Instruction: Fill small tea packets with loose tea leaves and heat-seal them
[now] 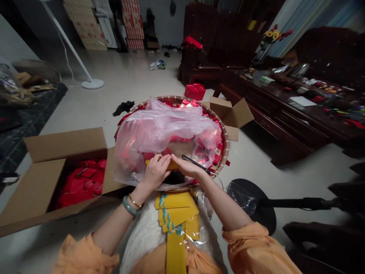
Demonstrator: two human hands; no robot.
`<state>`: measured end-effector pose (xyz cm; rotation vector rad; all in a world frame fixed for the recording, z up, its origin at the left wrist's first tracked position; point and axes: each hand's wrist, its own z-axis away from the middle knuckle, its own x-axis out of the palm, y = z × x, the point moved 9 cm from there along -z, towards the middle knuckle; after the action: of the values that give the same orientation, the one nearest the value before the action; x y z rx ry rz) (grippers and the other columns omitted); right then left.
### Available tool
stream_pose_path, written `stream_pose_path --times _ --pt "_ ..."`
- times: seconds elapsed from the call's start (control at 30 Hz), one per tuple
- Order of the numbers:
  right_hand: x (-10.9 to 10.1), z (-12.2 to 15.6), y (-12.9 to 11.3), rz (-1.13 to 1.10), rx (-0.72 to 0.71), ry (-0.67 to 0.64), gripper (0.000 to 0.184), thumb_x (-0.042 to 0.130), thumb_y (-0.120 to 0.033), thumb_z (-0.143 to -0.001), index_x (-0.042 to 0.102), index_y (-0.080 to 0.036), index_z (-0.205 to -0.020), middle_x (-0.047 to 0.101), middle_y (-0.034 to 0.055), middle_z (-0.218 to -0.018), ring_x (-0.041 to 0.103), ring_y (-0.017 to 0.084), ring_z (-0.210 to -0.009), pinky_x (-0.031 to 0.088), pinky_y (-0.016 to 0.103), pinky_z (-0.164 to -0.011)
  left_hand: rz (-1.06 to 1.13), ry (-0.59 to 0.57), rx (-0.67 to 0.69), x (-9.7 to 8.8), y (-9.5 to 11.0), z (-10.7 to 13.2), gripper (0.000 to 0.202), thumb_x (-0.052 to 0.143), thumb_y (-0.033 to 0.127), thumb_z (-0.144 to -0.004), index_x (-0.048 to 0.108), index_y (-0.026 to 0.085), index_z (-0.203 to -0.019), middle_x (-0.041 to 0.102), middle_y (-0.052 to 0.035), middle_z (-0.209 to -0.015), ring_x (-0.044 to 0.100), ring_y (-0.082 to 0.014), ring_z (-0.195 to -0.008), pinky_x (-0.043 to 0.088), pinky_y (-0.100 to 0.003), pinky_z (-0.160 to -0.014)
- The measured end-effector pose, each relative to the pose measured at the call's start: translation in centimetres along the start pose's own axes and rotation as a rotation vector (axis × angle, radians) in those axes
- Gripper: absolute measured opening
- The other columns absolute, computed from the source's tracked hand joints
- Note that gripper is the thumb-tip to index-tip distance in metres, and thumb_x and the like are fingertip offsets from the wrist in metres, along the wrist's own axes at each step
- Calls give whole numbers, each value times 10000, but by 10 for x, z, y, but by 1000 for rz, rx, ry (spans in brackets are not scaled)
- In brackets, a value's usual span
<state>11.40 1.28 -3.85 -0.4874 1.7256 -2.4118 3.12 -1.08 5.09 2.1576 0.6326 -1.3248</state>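
Observation:
My left hand [155,171] and my right hand [186,166] meet at the near rim of a round woven basket [226,142], and both pinch a small yellow card [172,165] between them. The right hand also carries a thin black tool [196,164] that points away to the right. A crumpled clear plastic bag [162,133] lies over the red packets [188,103] heaped in the basket. A stack of yellow envelopes [175,213], partly in clear wrap, rests on my lap just below the hands.
An open cardboard box [42,190] full of red packets stands on the floor at my left. A smaller open box [230,114] sits behind the basket. A dark wooden table [285,110] runs along the right. A black fan base [253,201] lies at my right.

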Motion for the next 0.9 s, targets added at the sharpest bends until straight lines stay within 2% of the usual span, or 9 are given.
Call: stream_pose_path --times 0.17,0.23,0.3,0.37,0.43,0.5,0.6,0.7,0.9 --pt "15 0 -9 -76 15 -48 593 391 -662 -836 643 -158 -1018 663 66 -985 572 191 -959 406 356 -910 81 21 -40 13 -15 3 565 696 134 -694 514 137 -1229 621 -107 -1178 517 -263 -1022 460 -397 -917" --pt "10 8 -19 -68 9 -47 577 399 -654 -837 644 -158 -1000 664 80 -981 584 198 -966 433 353 -877 116 39 -75 13 -25 6 543 690 136 -694 526 137 -1212 632 -106 -1154 533 -259 -1021 465 -393 -914" --pt "-6 18 -30 -37 -48 36 570 361 -635 -860 638 -155 -996 664 93 -962 604 194 -935 465 343 -830 149 70 -126 10 -38 8 512 679 142 -697 542 142 -1191 642 -106 -1127 551 -256 -1018 470 -391 -906" --pt "-25 27 -32 123 -72 150 513 364 -584 -877 630 -158 -985 664 94 -920 618 187 -866 490 335 -773 174 106 -183 5 -50 11 488 666 156 -703 554 153 -1179 650 -103 -1107 570 -257 -1004 475 -395 -894" --pt "-32 34 -23 473 -38 192 361 532 -482 -827 630 -164 -966 662 90 -909 615 202 -861 488 347 -777 190 137 -234 1 -59 13 472 653 175 -711 562 165 -1174 656 -100 -1094 586 -258 -986 478 -399 -883" --pt "-27 36 -7 864 18 147 398 719 -315 -687 615 -164 -1041 648 109 -989 602 247 -950 461 369 -841 204 160 -264 -2 -65 14 462 645 190 -715 569 163 -1170 660 -104 -1085 595 -261 -975 479 -400 -877" --pt "-14 32 17 1169 115 92 823 773 -163 -588 417 -154 -1331 545 204 -1189 574 312 -1054 437 383 -876 230 175 -277 -3 -68 15 458 639 207 -718 572 161 -1169 660 -106 -1089 599 -262 -977 479 -401 -878" --pt "0 22 26 1190 154 91 997 777 -164 -589 241 -163 -1430 442 248 -1266 565 326 -1068 444 390 -860 247 176 -287 -1 -69 17 456 633 224 -725 570 163 -1172 658 -107 -1095 601 -257 -980 478 -398 -881" --pt "34 7 13 1202 -57 96 894 777 -184 -612 340 -295 -1383 369 124 -1271 449 302 -1154 408 429 -928 229 183 -290 -4 -70 15 429 637 217 -723 581 136 -1141 661 -118 -1083 602 -254 -981 474 -373 -885"
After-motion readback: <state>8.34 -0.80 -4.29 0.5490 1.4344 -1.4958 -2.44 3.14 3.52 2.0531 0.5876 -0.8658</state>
